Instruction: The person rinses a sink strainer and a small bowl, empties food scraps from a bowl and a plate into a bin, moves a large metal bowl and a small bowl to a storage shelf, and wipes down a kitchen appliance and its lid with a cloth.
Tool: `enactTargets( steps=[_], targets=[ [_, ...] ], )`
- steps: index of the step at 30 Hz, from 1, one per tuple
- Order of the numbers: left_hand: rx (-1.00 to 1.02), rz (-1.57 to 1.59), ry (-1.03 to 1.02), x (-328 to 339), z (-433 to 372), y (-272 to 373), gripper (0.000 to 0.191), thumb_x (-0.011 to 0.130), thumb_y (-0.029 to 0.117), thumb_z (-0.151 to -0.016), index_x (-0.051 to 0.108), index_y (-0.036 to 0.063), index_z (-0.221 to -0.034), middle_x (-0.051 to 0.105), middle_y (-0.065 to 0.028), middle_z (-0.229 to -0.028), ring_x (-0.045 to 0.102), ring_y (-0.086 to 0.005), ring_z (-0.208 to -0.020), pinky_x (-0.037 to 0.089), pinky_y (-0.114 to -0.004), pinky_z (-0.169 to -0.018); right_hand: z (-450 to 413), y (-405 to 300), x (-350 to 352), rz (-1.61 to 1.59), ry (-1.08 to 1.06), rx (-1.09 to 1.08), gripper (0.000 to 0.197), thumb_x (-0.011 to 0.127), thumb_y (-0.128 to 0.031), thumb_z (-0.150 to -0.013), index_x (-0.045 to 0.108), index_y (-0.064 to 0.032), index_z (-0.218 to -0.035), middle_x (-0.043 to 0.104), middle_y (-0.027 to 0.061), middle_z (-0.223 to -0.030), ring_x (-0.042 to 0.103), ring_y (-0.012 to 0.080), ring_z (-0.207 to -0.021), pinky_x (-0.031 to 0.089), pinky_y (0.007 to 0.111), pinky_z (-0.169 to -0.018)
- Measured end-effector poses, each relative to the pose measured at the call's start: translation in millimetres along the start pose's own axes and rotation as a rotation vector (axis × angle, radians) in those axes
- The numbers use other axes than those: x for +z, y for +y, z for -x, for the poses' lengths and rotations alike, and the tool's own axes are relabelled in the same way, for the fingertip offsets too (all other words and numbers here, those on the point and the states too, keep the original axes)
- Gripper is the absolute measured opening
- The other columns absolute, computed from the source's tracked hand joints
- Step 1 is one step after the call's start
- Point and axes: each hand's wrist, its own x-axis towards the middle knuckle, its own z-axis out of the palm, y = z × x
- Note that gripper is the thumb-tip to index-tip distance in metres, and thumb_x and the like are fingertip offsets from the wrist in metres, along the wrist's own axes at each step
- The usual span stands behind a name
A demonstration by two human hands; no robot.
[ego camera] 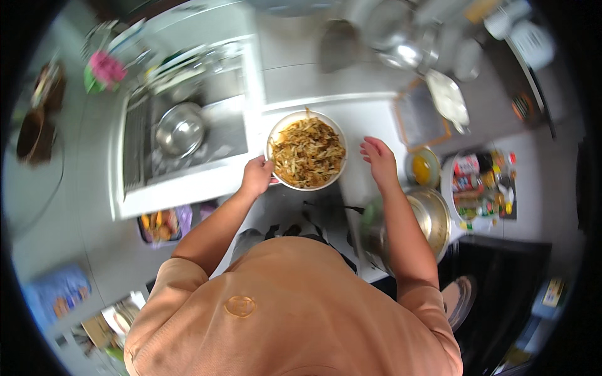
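Observation:
My left hand [257, 176] grips the lower left rim of a round white plate [344, 165], with the thumb over the edge and the fingers below. Shredded, browned food in some sauce [308, 152] is heaped on the plate, which is in front of my body near the counter's edge. To the right of the plate, my right hand [379, 157] is raised with its fingers apart, touching nothing. A glass bowl with orange-yellow contents [422, 170] stands just beyond it.
At left, a metal bowl [180, 130] lies in the sink [225, 117]. A large metal pot [430, 221] is beside my right forearm. Farther right stand bottles [484, 183] in a white tray. An orange-rimmed clear container [421, 115] and a white dish [447, 100] sit behind my right hand.

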Motion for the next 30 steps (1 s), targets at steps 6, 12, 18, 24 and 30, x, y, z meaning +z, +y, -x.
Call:
enactTargets(
  steps=[6,12,18,24,30],
  targets=[
    [-0.012,0.158,0.196,-111.8,74.1,-60.9,0.025,0.043,0.013,-0.086,0.057,-0.0044,-0.097,0.061,-0.0089,-0.081,0.06,-0.0138,-0.067,0.053,-0.025,-0.057,54.3,22.6,147.2,-0.171,-0.368,0.133,0.044,0.035,-0.036,-0.093,0.042,-0.0038,-0.124,0.057,0.0086,-0.105,0.056,0.0134,-0.088,0.045,0.026,-0.077],
    [0.029,0.276,0.419,-219.9,152.7,-157.3,0.024,0.042,0.01,-0.085,0.057,-0.0036,-0.097,0.061,-0.008,-0.08,0.059,-0.0122,-0.063,0.052,-0.024,-0.055,108.8,49.7,306.2,-0.179,-0.646,0.138,0.046,0.034,-0.032,-0.094,0.03,-0.0097,-0.134,0.056,0.0039,-0.108,0.056,0.0101,-0.087,0.046,0.025,-0.075],
    [-0.049,0.397,0.618,-283.2,215.0,-256.6,0.025,0.04,0.01,-0.085,0.057,-0.0022,-0.098,0.061,-0.0065,-0.08,0.059,-0.0113,-0.062,0.051,-0.023,-0.054,166.1,79.2,417.5,0.019,-0.876,0.195,0.043,0.036,-0.03,-0.094,0.033,-0.0124,-0.133,0.054,0.0035,-0.112,0.055,0.013,-0.093,0.046,0.028,-0.079],
    [-0.09,0.542,0.753,-299.2,247.3,-319.9,0.023,0.041,0.01,-0.084,0.058,-0.0022,-0.094,0.061,-0.0065,-0.078,0.058,-0.0108,-0.061,0.051,-0.023,-0.054,192.8,108.1,478.1,0.189,-1.03,0.209,0.041,0.041,-0.022,-0.092,0.035,-0.0091,-0.131,0.055,0.0042,-0.107,0.059,0.0128,-0.083,0.05,0.028,-0.071],
    [-0.192,0.671,0.889,-288.1,264.7,-363.9,0.022,0.041,0.012,-0.087,0.055,-0.0015,-0.098,0.061,-0.0075,-0.082,0.06,-0.0128,-0.064,0.051,-0.024,-0.055,192.7,138.3,504.7,0.318,-1.185,0.155,0.041,0.04,-0.025,-0.092,0.038,-0.0075,-0.129,0.056,0.0038,-0.103,0.055,0.0118,-0.082,0.047,0.026,-0.069]
  ],
)
